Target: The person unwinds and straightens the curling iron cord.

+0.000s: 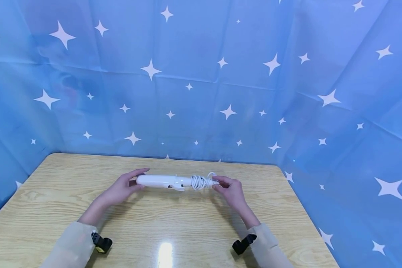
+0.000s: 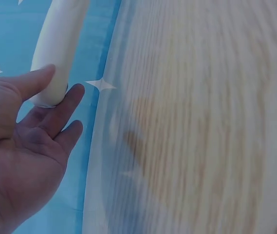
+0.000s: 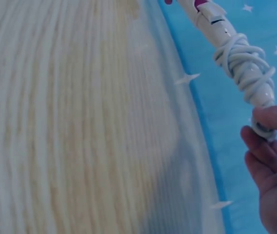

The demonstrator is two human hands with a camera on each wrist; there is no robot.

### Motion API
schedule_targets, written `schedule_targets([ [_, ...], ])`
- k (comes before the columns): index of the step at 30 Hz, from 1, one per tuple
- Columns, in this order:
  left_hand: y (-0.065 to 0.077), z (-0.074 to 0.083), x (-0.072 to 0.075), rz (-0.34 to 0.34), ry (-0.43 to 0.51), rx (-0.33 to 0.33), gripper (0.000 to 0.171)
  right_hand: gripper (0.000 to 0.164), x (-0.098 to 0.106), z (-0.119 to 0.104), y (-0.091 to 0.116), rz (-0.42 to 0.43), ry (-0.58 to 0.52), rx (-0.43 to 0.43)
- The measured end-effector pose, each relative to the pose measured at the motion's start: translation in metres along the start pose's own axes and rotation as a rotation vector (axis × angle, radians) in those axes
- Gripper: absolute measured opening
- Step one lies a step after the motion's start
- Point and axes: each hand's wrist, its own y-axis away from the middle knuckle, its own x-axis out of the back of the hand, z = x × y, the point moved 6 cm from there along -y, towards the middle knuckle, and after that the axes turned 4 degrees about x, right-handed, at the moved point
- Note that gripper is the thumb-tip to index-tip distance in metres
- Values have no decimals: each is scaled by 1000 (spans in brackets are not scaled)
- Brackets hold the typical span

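Observation:
A white curling iron (image 1: 157, 181) lies level across the head view, over the back half of the table, its smooth rounded end to the left. My left hand (image 1: 123, 187) pinches that rounded end between thumb and fingers; the left wrist view shows the white barrel (image 2: 60, 48) in this grip. Around the handle on the right, a white cord (image 3: 245, 61) is wound in several loops. At the handle's tail, my right hand (image 1: 232, 191) pinches the cord end with thumb and fingertips. A small clip lever (image 1: 176, 187) sticks out near the middle, with a magenta part (image 3: 200, 4) beside it.
The wood-grain table (image 1: 137, 230) has rounded back corners. Behind it and along its sides hangs a blue cloth (image 1: 194, 96) printed with white stars. Each sleeve carries a small black camera (image 1: 101, 242) at the wrist. Light glares off the tabletop near the front.

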Motion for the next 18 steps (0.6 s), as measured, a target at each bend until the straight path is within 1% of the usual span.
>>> schedule_targets([
  [4, 3, 3, 2, -1, 31, -8, 56, 29, 1, -4, 2, -4, -21, -32],
  [8, 7, 5, 3, -14, 53, -1, 51, 30, 2, -7, 5, -17, -29, -66],
  [12, 9, 3, 3, -31, 68, 30, 47, 30, 2, -11, 8, -27, -56, -83],
  [18, 12, 2, 5, -16, 71, 67, 48, 29, 3, -12, 10, -32, -96, -70],
])
